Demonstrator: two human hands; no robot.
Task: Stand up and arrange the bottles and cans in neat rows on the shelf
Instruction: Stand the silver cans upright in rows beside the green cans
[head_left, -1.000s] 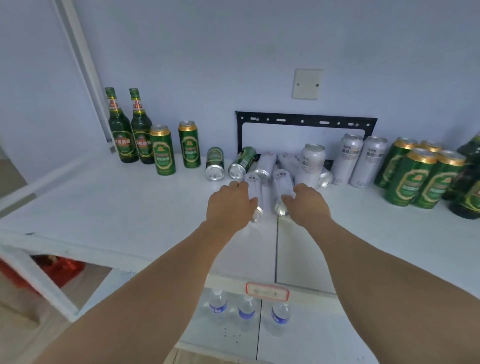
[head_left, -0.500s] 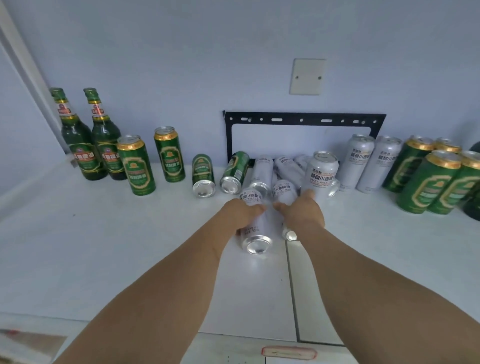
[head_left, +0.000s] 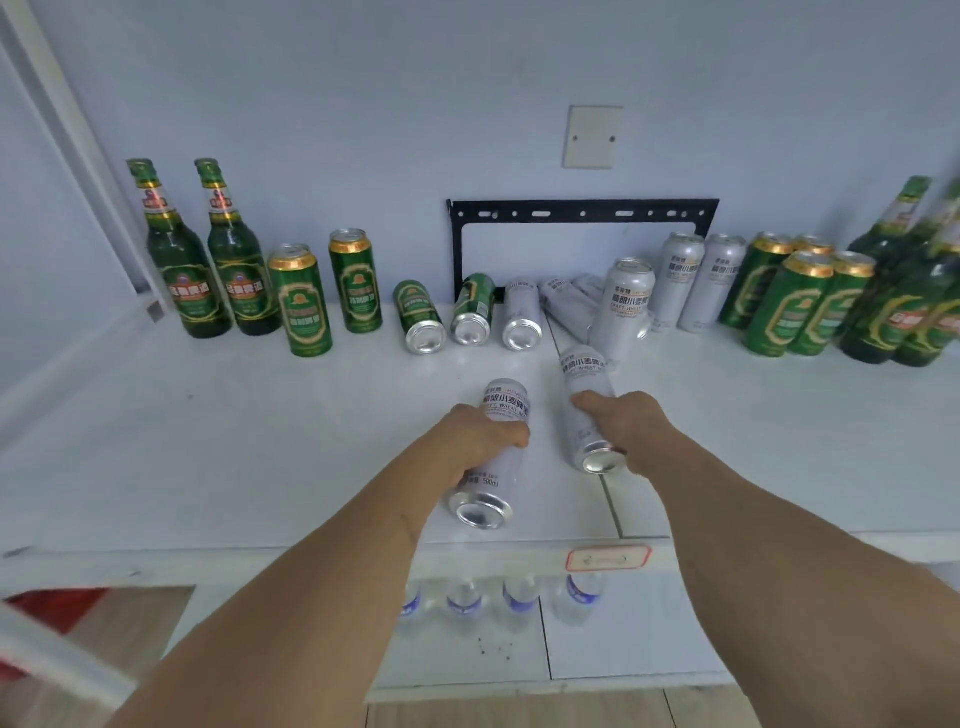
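My left hand (head_left: 480, 441) grips a white can (head_left: 493, 452) lying on its side on the white shelf (head_left: 208, 441), its bottom toward me. My right hand (head_left: 628, 428) grips a second lying white can (head_left: 584, 384) just to the right. Behind them lie two green cans (head_left: 422, 317) and several white cans (head_left: 521, 314) on their sides. At back left stand two green bottles (head_left: 179, 260) and two green cans (head_left: 300, 301). One white can (head_left: 626, 306) stands upright in the middle.
At back right stand two white cans (head_left: 680, 280), several green cans (head_left: 789, 306) and green bottles (head_left: 904, 291). A black metal bracket (head_left: 582, 213) is on the wall. Water bottles (head_left: 519, 597) stand on the lower shelf. A price tag (head_left: 608, 559) sits on the shelf's front edge.
Both hands have drawn the two white cans toward the front of the shelf, away from the pile at the back. The camera view has pulled back.
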